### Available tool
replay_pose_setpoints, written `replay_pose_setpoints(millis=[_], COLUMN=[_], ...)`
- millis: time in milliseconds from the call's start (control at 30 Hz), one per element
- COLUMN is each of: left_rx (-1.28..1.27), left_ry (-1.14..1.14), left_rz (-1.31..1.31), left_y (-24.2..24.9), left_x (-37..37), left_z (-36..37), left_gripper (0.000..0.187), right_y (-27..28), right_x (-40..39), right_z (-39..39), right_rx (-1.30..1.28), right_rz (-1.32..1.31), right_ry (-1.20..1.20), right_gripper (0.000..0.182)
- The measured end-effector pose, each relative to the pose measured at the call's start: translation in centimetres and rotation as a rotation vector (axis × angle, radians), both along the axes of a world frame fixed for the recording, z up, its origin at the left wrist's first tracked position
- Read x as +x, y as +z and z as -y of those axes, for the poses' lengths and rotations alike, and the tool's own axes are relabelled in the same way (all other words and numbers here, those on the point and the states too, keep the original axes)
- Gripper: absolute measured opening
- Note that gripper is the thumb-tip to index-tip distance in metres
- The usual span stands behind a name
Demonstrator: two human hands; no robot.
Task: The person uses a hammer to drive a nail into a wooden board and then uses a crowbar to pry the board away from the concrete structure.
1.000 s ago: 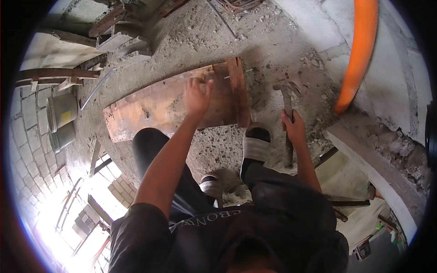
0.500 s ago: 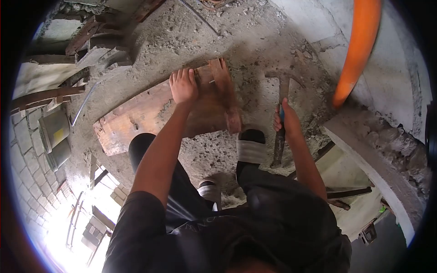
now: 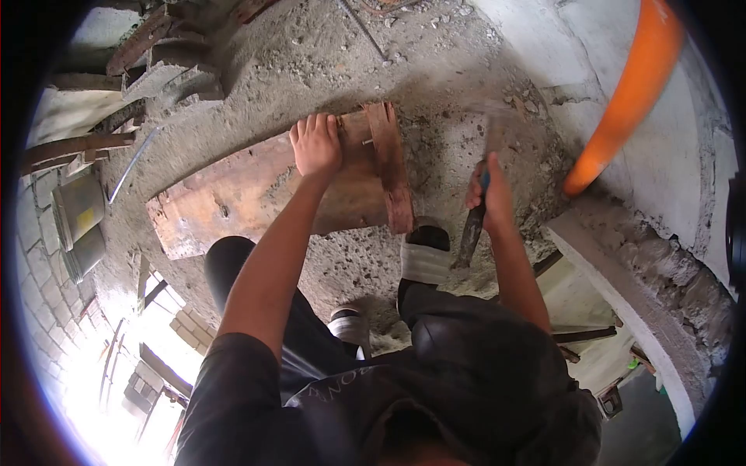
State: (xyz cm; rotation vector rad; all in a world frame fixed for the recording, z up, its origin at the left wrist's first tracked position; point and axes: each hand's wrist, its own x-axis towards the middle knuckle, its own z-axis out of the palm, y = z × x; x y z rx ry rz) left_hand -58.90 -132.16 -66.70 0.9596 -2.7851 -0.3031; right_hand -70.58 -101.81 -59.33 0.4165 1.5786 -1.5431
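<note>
My left hand [image 3: 317, 147] grips the upper edge of a worn wooden board [image 3: 256, 194], its fingers bent over that edge. A narrow wood strip [image 3: 388, 167] crosses the board's right end, and a nail [image 3: 367, 143] sticks out beside it. My right hand [image 3: 494, 194] is wrapped round the handle of a hammer [image 3: 472, 233], to the right of the board and apart from it. The hammer's head is smeared by motion at the top of the handle.
An orange pipe [image 3: 622, 109] leans at the upper right, above a rough concrete ledge [image 3: 622, 272]. Wood scraps [image 3: 167, 70] lie at the upper left, and a metal rod [image 3: 363, 29] at the top. My sandalled foot [image 3: 426, 256] is just below the strip.
The hammer has tilted, its handle end shifting left and its head blurring. The board and most surroundings appear slightly further left in view. My left hand keeps its hold on the board.
</note>
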Motion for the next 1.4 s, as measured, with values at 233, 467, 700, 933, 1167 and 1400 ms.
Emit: replay_pose_setpoints(millis=[233,467,700,933,1167,1400], left_rx=[-0.002,0.003,0.036,0.031,-0.013,0.062], left_ry=[-0.013,-0.006,0.02,0.007,0.001,0.005], left_rz=[0.02,0.023,0.02,0.043,0.039,0.054], left_y=[-0.5,-0.3,-0.3,-0.5,-1.1,-0.3], left_x=[0.3,0.4,0.4,0.1,0.2,-0.8], left_z=[0.6,0.5,0.6,0.2,0.4,-0.2], left_gripper=[0.032,0.032,0.033,0.034,0.032,0.035], right_y=[0.3,-0.6,0.6,-1.5,0.5,-0.6], right_x=[1.7,-1.1,2.1,-0.5,0.2,0.7], right_z=[1.0,-1.7,1.6,-1.1,0.4,1.3], right_rx=[0.018,-0.161,-0.063,-0.129,-0.022,0.184], right_rz=[0.051,0.058,0.191,0.077,0.128,-0.034], right_ry=[0.11,-0.392,0.212,-0.136,-0.119,0.114], right_gripper=[0.051,0.05,0.047,0.047,0.046,0.047])
